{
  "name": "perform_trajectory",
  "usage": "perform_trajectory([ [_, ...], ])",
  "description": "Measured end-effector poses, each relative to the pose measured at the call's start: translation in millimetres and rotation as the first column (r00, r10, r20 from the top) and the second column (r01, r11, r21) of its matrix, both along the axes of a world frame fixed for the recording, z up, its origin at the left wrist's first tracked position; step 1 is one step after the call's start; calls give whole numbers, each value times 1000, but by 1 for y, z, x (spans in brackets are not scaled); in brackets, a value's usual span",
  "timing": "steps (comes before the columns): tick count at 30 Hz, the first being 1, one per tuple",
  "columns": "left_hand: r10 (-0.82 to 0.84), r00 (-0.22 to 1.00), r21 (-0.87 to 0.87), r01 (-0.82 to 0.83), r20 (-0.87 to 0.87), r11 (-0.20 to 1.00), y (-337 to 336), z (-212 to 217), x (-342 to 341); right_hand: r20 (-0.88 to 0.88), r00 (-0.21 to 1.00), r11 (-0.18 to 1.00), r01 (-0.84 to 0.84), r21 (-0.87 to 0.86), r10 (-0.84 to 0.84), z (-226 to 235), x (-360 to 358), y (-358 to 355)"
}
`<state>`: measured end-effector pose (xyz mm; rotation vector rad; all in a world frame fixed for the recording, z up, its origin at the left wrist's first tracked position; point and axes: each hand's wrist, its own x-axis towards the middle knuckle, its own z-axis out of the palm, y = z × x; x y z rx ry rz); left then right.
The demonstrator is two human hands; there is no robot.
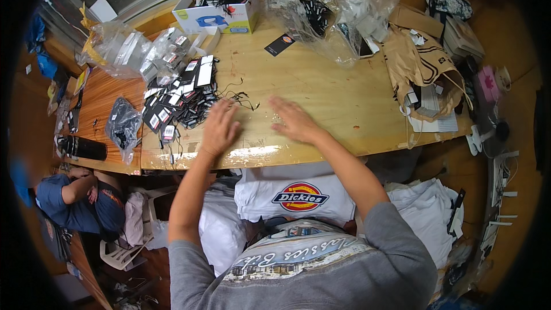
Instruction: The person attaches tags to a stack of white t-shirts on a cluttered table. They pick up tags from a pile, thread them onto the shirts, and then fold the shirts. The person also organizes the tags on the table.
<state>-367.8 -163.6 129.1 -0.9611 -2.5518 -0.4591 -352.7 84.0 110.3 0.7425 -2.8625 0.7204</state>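
Both my hands are over the wooden table (pixel 321 95) near its front edge, fingers stretched and holding nothing. My left hand (pixel 220 128) is beside a heap of black and white hang tags (pixel 181 97), its fingers near the loose black strings (pixel 244 100) at the heap's right side. Farther right is my right hand (pixel 294 121), its fingertips smeared by motion and pointing inward. I cannot tell whether either palm touches the wood. A folded white T-shirt (pixel 295 200) with a red, yellow and dark printed logo lies across my lap, below the table edge.
A box of black strings (pixel 215 14) stands at the back, near clear plastic bags (pixel 338 6) and a black card (pixel 279 45). At right sits a tan paper bag (pixel 422 57); at left, a black bottle (pixel 86 148). A person in blue (pixel 74 204) sits left; white garments (pixel 422 218) lie right.
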Motion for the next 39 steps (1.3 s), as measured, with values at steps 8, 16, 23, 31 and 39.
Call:
perform_trajectory([
  [8, 391, 870, 756, -466, 299, 459, 38, -4, 98, -51, 687, 639, 698, 323, -725, -13, 66, 69],
  [16, 74, 518, 456, -665, 852, -591, -26, -101, 138, 22, 986, 966, 158, 207, -166, -12, 9, -48],
  [23, 95, 536, 518, -733, 839, -441, -57, -239, 172, 91, 859, 835, -457, -306, 503, -10, 121, -178],
  [31, 594, 79, -98, -960, 801, 261, -54, -276, 290, 477, 876, 922, 236, -307, -66, -128, 228, 12],
  [39, 151, -15, -28, -996, 988, 87, -50, -293, 267, 921, -291, 10, 953, 304, -258, -262, 379, 161],
])
